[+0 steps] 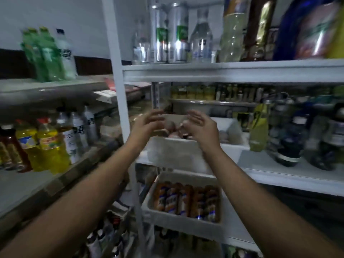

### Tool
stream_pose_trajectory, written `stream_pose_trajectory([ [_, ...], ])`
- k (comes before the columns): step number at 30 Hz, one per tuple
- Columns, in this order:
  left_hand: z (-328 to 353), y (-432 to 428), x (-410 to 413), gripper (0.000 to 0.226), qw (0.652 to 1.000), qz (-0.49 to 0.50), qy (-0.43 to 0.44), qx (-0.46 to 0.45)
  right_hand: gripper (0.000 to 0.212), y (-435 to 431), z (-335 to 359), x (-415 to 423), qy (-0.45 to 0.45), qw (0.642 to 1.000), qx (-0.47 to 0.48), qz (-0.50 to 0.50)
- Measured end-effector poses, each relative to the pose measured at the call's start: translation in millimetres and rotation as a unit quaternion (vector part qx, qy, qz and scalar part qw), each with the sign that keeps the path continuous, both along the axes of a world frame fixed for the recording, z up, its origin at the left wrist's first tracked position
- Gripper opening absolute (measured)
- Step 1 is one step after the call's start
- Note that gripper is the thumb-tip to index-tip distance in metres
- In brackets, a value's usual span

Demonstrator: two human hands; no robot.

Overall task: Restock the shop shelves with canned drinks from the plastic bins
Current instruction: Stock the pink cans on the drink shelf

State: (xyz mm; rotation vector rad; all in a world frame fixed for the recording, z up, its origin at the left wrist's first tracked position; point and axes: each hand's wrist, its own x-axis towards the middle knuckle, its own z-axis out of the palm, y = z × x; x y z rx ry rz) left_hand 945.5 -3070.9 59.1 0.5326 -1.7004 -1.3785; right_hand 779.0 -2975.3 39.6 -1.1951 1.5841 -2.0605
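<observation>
While both arms are stretched forward in the head view, the left hand [149,123] and the right hand [200,125] are held side by side, a little apart, above a white plastic bin [178,151]. Both hands are seen with fingers loosely spread and nothing gripped. Whether either touches the bin cannot be told through the blur. The bin is set on the middle shelf [279,175] of a white rack, and rounded can tops [172,127] are dimly made out inside it, between the two hands.

One shelf lower, a second white bin [186,223] is filled with a row of orange cans [186,202] lying side by side. On the top shelf [223,71], two tall silver-and-green cans [177,34] are stood upright, with clear bottles [201,38] beside them. Dark bottles [290,138] are crowded at the right of the middle shelf.

To the left, a counter [28,187] is lined with yellow bottles [48,144], and green bottles [42,53] are stood on the ledge above it.
</observation>
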Motion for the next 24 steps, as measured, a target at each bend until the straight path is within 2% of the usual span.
stream_pose_trajectory([
  [5, -1, -1, -51, 0.04, 0.999, -0.012, -0.022, -0.029, 0.045, 1, 12, -44, -0.021, 0.999, -0.005, -0.047],
  [9, -3, -11, -77, 0.04, 0.997, -0.007, -0.051, -0.054, 0.032, 1, 15, -66, 0.01, 0.998, -0.003, -0.067],
  [13, -1, -24, -101, 0.028, 0.996, 0.005, -0.062, -0.065, 0.037, -2, 11, -73, 0.022, 0.997, 0.031, -0.071],
  [18, 3, -42, -131, 0.009, 0.98, 0.071, -0.143, -0.12, 0.035, -10, 3, -81, 0.02, 0.996, 0.012, -0.086],
  [24, -8, -53, -154, 0.036, 0.96, 0.096, -0.212, -0.156, 0.028, -16, 2, -83, 0.031, 0.994, 0.001, -0.107],
])
